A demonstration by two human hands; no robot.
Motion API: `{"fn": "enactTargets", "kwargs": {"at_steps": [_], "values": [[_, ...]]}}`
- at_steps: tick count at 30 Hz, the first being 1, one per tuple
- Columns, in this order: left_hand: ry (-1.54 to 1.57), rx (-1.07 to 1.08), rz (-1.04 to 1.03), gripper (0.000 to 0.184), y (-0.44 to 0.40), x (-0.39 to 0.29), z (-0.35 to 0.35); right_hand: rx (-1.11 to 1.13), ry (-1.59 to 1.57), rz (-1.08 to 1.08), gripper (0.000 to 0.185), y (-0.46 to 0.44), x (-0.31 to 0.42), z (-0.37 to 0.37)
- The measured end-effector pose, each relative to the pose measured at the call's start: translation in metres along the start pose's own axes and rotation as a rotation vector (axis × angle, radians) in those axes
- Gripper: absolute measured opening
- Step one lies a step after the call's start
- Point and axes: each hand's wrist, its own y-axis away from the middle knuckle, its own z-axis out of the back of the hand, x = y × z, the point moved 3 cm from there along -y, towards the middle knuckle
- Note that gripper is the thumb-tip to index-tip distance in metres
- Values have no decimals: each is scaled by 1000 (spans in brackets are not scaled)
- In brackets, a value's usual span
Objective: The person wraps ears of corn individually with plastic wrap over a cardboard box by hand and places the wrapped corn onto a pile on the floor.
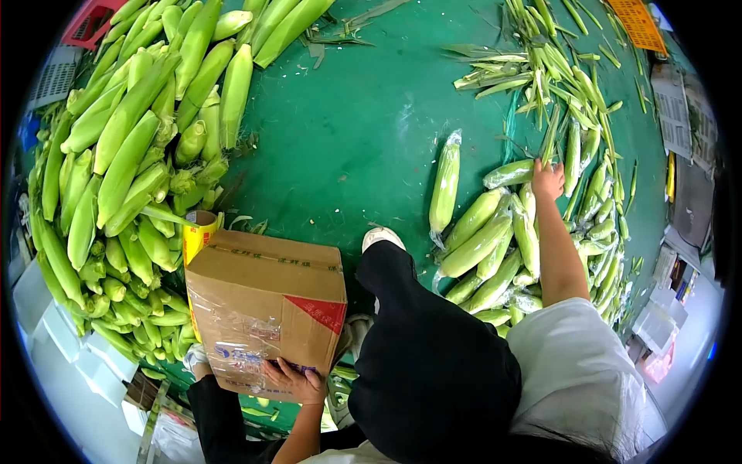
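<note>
My left hand [295, 380] lies on the lower side of a cardboard box [267, 274], its fingers spread against the surface. The box has a red corner label and printed lettering. On the right, my right hand [549, 180] has its fingers bent at the end of an ear of corn in clear wrap [509, 174]; a narrow green husk [551, 133] projects just beyond the fingertips. Its grip is partly hidden. Several more wrapped ears [481, 246] lie beside my right forearm, and a single wrapped ear [446, 185] rests apart, left of them.
A tall heap of unwrapped corn in husks [127, 162] fills the left side. A yellow roll [200, 232] stands behind the box. Loose husk leaves [553, 66] are scattered over the green floor [363, 116]. An orange crate [639, 23] sits at the far right.
</note>
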Motion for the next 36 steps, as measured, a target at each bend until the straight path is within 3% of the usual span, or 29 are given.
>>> {"fn": "enactTargets", "kwargs": {"at_steps": [2,4,6,8,11,12,14,15,16,17,18,20,22,23,26,27,28,29,30,32,34,36], "values": [[-1,-8,-12,73,3,1,0,-24,-190,74,60,-12,5,14],[-4,-16,-11,73,1,0,0,222,-286,106,72,-29,27,30],[10,-5,1,72,-1,-3,3,318,-65,139,90,-6,70,50],[8,14,8,72,-2,-6,5,304,115,269,82,15,108,60],[-5,51,19,73,2,-2,7,415,-23,446,64,13,125,43],[-12,44,15,73,1,-1,8,718,-229,506,45,-9,128,20],[-19,42,10,73,2,-2,7,1125,-85,797,39,5,136,67],[-19,47,18,72,1,-6,10,1338,-232,650,36,-1,134,96],[-19,43,17,72,3,-5,11,1260,-527,598,34,-3,136,152],[-16,37,13,72,3,-4,11,1049,-838,522,30,-51,130,163],[-9,26,3,72,1,-4,9,1014,-1075,642,26,-99,128,195],[-11,37,6,73,0,-5,9,919,-2397,467,46,-131,127,263],[-16,43,7,73,0,-6,11,765,-2295,175,80,-84,145,274],[-5,35,3,73,0,-5,10,995,-1889,68,74,-100,153,219],[-17,50,9,73,-2,-7,12,420,-479,598,74,47,198,110],[-11,59,14,73,0,-6,11,364,-239,737,75,113,204,99],[3,67,5,73,2,-5,11,282,-172,891,82,169,205,101],[15,61,4,73,1,-4,11,89,-140,1048,78,201,197,92],[25,49,10,73,0,-3,10,44,-154,1033,76,212,190,81],[36,61,39,73,4,-1,10,46,-178,868,78,204,160,58],[63,61,58,73,6,1,7,80,-97,563,81,199,139,45],[113,72,82,72,7,1,8,105,19,533,82,193,150,42]]}}
